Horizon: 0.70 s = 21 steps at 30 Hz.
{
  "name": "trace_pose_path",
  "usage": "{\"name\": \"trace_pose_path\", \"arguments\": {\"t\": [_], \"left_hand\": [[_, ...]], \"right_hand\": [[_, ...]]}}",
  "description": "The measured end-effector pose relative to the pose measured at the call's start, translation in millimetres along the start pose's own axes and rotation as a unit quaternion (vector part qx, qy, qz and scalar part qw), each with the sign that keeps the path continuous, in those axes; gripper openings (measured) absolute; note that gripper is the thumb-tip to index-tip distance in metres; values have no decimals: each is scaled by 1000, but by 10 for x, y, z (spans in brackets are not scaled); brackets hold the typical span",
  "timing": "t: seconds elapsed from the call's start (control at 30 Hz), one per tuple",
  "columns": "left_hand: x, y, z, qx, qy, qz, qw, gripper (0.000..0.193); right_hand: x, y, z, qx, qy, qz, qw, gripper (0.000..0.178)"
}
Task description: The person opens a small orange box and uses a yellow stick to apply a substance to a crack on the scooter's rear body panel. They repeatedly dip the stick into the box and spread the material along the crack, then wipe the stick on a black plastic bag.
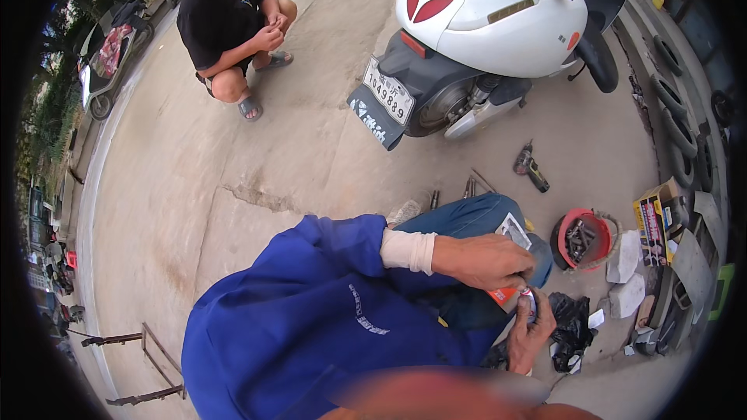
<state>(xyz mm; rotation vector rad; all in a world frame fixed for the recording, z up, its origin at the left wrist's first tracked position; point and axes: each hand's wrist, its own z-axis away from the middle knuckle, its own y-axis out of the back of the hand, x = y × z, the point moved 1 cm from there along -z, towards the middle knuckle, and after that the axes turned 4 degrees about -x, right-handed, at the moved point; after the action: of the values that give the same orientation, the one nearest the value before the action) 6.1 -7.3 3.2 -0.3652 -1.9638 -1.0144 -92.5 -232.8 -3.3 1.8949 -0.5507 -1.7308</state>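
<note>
My left hand (489, 260), with a pale wrap round its wrist, is over my bent knee, its fingers closed in a pinch. What they hold, if anything, is hidden. My right hand (532, 333) sits just below, thumb and fingers closed round a small, shiny, pale and red tube-like thing (530, 303). The two hands nearly meet at its upper end. An orange-red and white packet or card (502, 294) shows beneath my left fingers. Beyond that hand, a white and dark printed card (513, 232) lies against my trouser leg.
A white scooter (498, 23) stands ahead; a cordless drill (531, 166) lies behind it. Right: a red bowl (562, 247) of metal parts, a yellow box (650, 225), a black plastic bag (572, 327), tyres (678, 134). A person (226, 31) squats far left. Metal frame (159, 362), lower left.
</note>
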Motion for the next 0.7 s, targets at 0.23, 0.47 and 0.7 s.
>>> {"name": "trace_pose_path", "arguments": {"t": [0.23, 0.47, 0.7], "left_hand": [[-15, -17, -31, -25, -24, 42, 999, 18], [82, -46, -5, 15, -178, -12, 984, 12], [90, -68, 16, 27, -105, 123, 986, 13]], "right_hand": [[-181, -25, -13, 6, 43, 56, 997, 31], [-271, 82, 30, -67, -162, -265, 948, 26], [-320, 103, 3, -22, 46, -53, 997, 30]]}}
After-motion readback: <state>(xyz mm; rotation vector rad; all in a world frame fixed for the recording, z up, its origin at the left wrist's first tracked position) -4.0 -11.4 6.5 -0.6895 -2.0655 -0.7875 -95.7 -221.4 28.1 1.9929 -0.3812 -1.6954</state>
